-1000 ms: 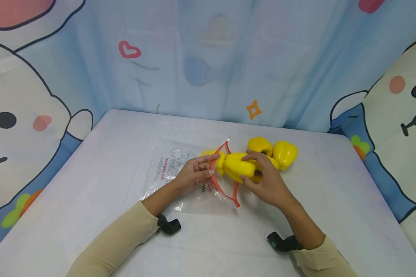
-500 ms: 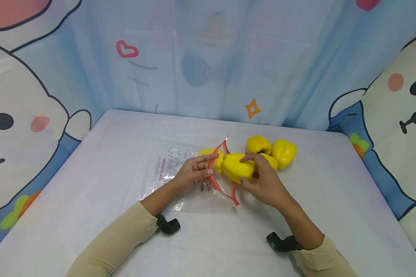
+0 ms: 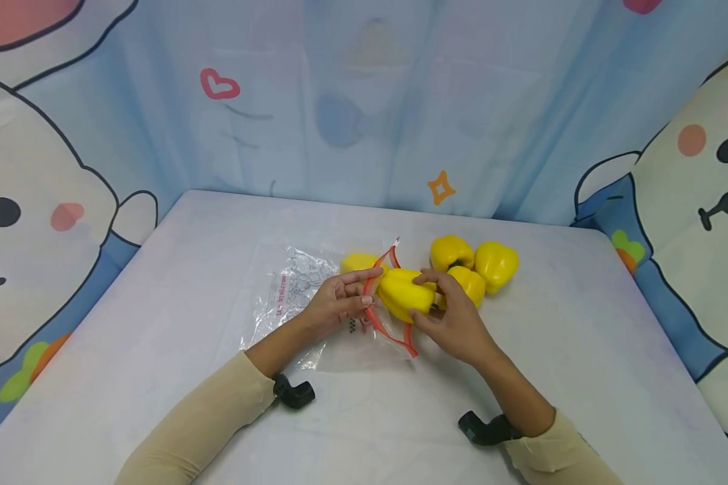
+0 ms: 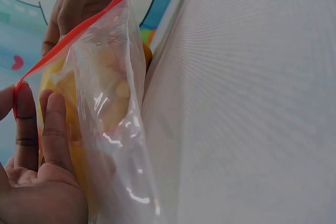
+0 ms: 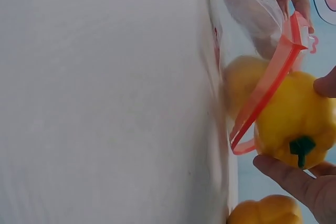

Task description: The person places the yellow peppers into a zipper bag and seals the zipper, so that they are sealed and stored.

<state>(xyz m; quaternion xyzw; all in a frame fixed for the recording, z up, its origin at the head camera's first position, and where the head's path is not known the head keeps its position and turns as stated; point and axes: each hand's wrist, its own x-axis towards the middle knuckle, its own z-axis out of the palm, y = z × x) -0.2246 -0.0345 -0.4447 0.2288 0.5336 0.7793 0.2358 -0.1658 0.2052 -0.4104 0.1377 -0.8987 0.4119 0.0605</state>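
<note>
Yellow pepper [image 3: 403, 295] in right hand [image 3: 456, 323], grip pepper-wide; red rim [image 5: 269, 81] of clear bag [image 3: 300, 289] in left hand [image 3: 338, 305], grip narrow.

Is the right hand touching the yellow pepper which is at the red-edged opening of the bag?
Touching. The right wrist view shows it: the right hand holds the yellow pepper from two sides, directly against its surface.
</note>
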